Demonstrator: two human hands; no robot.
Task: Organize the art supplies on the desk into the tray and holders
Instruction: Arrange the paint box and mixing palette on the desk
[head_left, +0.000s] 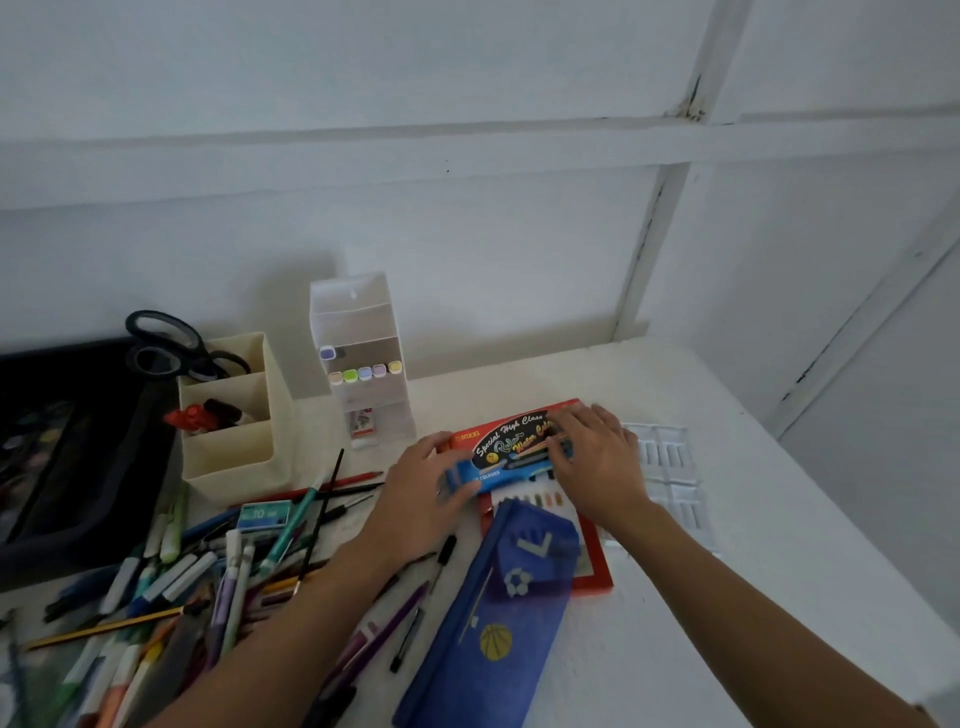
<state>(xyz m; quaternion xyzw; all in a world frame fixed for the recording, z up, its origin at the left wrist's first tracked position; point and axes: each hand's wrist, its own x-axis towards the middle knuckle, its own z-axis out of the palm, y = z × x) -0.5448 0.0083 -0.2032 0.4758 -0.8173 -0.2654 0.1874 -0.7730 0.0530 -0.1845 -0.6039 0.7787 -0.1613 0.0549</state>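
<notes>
**Position.** The paint box lid (511, 447) sits near the middle of the tabletop (753, 545), toward the back edge. It is held at a slant over the far end of the red box base (595, 569), where a row of paint tubes shows. A blue pencil case (498, 623) overlaps the near end of the base. A white palette (670, 467) lies just beside the base, toward the right edge.

**Hands.** The left hand (415, 493) grips the lid's left end, fingers wrapped round its edge. The right hand (597, 462) covers the right end with its fingers bent over the printed face. Its thumb is hidden.

**Handling.** The lid appears to be thin printed card, so it is probably light and flexible, with a slick surface. Hold it at both short ends, as now, so that it does not bow. The tubes are likely loose, so keep the base level.

**Destinations.** The black tray (67, 467) stands at the left edge. The cream holder (234, 441) and the clear holder (363, 322) stand near the back edge. Loose pens (182, 587) are heaped at the front left.
</notes>
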